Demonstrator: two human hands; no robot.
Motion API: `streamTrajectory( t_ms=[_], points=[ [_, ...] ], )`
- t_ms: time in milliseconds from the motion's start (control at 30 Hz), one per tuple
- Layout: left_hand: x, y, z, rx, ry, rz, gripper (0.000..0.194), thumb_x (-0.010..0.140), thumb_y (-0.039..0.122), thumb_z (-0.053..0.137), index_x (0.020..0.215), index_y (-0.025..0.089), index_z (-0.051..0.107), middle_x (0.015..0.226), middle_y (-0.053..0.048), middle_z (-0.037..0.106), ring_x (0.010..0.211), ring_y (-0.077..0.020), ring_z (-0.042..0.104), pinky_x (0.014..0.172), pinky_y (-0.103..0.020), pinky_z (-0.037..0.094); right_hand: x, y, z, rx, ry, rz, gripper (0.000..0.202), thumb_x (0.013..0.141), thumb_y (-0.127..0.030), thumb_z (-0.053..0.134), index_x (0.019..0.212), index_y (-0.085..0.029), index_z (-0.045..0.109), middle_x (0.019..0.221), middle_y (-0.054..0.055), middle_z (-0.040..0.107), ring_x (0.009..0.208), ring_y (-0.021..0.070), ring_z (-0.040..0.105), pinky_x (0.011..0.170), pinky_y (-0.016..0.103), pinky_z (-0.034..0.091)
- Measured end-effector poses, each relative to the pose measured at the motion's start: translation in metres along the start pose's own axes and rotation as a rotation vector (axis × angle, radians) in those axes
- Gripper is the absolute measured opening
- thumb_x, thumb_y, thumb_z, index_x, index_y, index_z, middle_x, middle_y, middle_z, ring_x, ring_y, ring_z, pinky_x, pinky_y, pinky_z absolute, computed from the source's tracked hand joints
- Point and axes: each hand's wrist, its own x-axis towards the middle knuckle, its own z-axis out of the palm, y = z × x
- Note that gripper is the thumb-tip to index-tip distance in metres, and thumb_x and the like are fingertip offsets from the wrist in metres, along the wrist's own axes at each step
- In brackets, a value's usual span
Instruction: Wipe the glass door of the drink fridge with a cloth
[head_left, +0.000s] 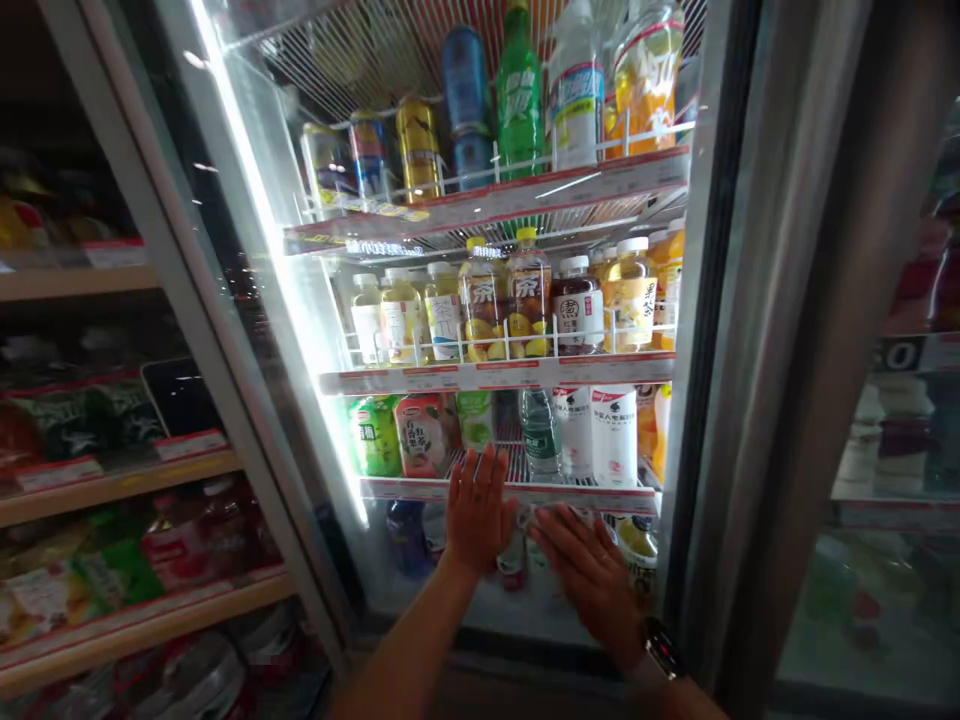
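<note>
My left hand (478, 510) is raised with its fingers stretched out, in front of the edge of a lower fridge shelf. To its right, my right hand (581, 555) is tilted left, its fingers straight and holding nothing. A watch (661, 648) sits on the right wrist. Just above my hands stand a clear water bottle (540, 435), white cartons (613, 440) and a green carton (475, 418). Farther left on that shelf are a pink carton (422, 436) and a green carton (375, 436). Bottles below are partly hidden behind my hands.
Tea bottles (529, 290) line the middle shelf. Cans (418, 150) and a green bottle (520, 100) stand on the top shelf. The metal door frame (780, 360) rises on the right. Wooden shelves (127, 485) with packaged goods are on the left.
</note>
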Motion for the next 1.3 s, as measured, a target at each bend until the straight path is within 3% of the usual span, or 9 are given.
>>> streamTrajectory(
  t_ms=[167,267,333,467,600,867,1100,1300],
  points=[
    [-0.001,0.0,-0.001,0.024,0.006,0.012,0.059,0.097,0.027,0.034,0.152,0.01,0.024,0.154,-0.012,0.036,0.15,-0.0259,0.016,0.121,-0.043,0.02,0.043,0.015,-0.007,-0.039,0.208,0.128,0.051,0.095,-0.006,0.045,0.141,-0.028,0.05,0.135,0.003,0.06,0.138,0.0206,0.041,0.121,0.046,0.021],
    [-0.001,0.0,-0.002,0.034,0.001,0.016,0.059,0.097,0.027,0.034,0.152,0.01,0.024,0.154,-0.012,0.037,0.15,-0.0265,0.017,0.12,-0.043,0.021,0.052,0.017,-0.004,-0.088,0.284,0.182,0.056,0.093,-0.006,0.047,0.145,-0.028,0.045,0.141,0.004,0.054,0.139,0.0247,0.041,0.121,0.052,0.019],
    [-0.002,0.0,-0.002,0.035,-0.001,0.011,0.059,0.096,0.027,0.035,0.152,0.01,0.025,0.153,-0.012,0.039,0.149,-0.0266,0.019,0.12,-0.043,0.022,0.049,0.013,0.001,-0.117,0.302,0.182,0.057,0.092,-0.003,0.047,0.144,-0.028,0.046,0.139,0.003,0.056,0.137,0.023,0.043,0.122,0.049,0.017],
    [-0.003,0.0,0.0,0.046,0.001,0.011,0.059,0.096,0.03,0.035,0.152,0.011,0.026,0.151,-0.013,0.043,0.148,-0.0265,0.023,0.119,-0.044,0.024,0.032,0.0,0.013,-0.096,0.246,0.125,0.057,0.092,-0.001,0.046,0.142,-0.029,0.048,0.127,0.002,0.065,0.133,0.0175,0.049,0.121,0.04,0.023],
    [-0.005,0.001,0.001,0.064,-0.007,0.016,0.059,0.097,0.031,0.033,0.152,0.012,0.025,0.15,-0.012,0.044,0.148,-0.0263,0.023,0.119,-0.044,0.024,0.018,-0.006,0.016,-0.055,0.203,0.075,0.054,0.094,-0.002,0.042,0.14,-0.028,0.052,0.12,0.001,0.069,0.131,0.0153,0.051,0.122,0.037,0.019],
    [-0.008,0.006,0.003,0.096,-0.007,-0.027,0.058,0.097,0.029,0.033,0.152,0.012,0.026,0.148,-0.012,0.047,0.148,-0.0259,0.024,0.118,-0.044,0.024,0.021,-0.006,0.015,-0.009,0.225,0.055,0.051,0.094,-0.003,0.041,0.136,-0.028,0.056,0.118,0.002,0.07,0.13,0.0157,0.052,0.12,0.037,0.022],
    [-0.01,0.005,0.002,0.096,-0.016,-0.037,0.057,0.097,0.03,0.034,0.151,0.013,0.028,0.148,-0.011,0.047,0.146,-0.0244,0.029,0.118,-0.043,0.026,0.006,-0.011,0.018,0.036,0.183,0.0,0.047,0.094,-0.004,0.04,0.126,-0.029,0.064,0.115,0.0,0.072,0.127,0.0135,0.054,0.12,0.035,0.023],
    [-0.01,0.009,0.003,0.083,-0.003,-0.063,0.057,0.097,0.028,0.033,0.152,0.014,0.025,0.15,-0.011,0.045,0.148,-0.0245,0.025,0.119,-0.045,0.025,0.013,-0.005,0.003,0.082,0.102,0.014,0.045,0.097,-0.005,0.039,0.127,-0.028,0.062,0.122,-0.001,0.069,0.128,0.0134,0.054,0.121,0.036,0.021]
  ],
)
